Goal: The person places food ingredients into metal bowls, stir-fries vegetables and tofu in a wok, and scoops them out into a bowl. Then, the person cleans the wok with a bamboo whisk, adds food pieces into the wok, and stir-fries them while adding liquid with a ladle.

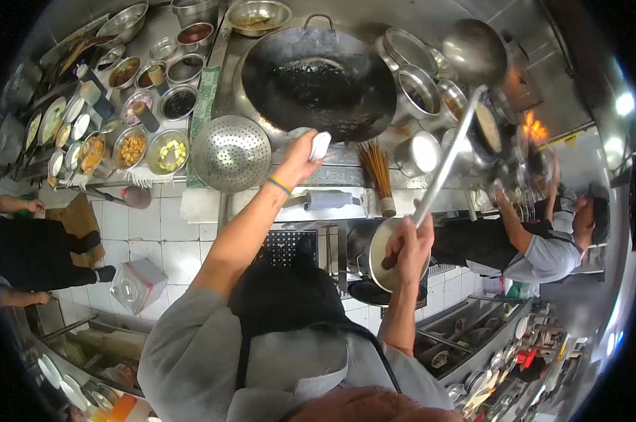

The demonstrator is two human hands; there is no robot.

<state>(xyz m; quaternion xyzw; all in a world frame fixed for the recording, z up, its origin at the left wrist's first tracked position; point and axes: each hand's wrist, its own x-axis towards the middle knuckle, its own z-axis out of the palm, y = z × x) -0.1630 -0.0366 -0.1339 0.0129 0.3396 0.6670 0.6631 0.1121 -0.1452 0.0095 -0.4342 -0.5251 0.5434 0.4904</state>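
Observation:
My left hand [300, 163] is closed on a folded white cloth [320, 145] at the near rim of a large black wok [318, 84]. The wok's inside looks dark and wet, with a little steam. My right hand [409, 243] is wrapped round the lower end of a long metal handle [448, 162], which slants up to the right; its far end is near a pan on the right. Below that hand is a pale round pot [382, 264]. A perforated strainer [231, 153] lies left of the wok, and a bamboo brush [378, 172] rests to its right.
Bowls of ingredients [130, 148] and sauce bottles [96, 98] fill the left counter. Metal pots [418, 91] stand right of the wok. Flames [534, 126] rise at the far right, near a co-worker [543, 246]. Another person [29, 253] is at the left, near a clear box [138, 285].

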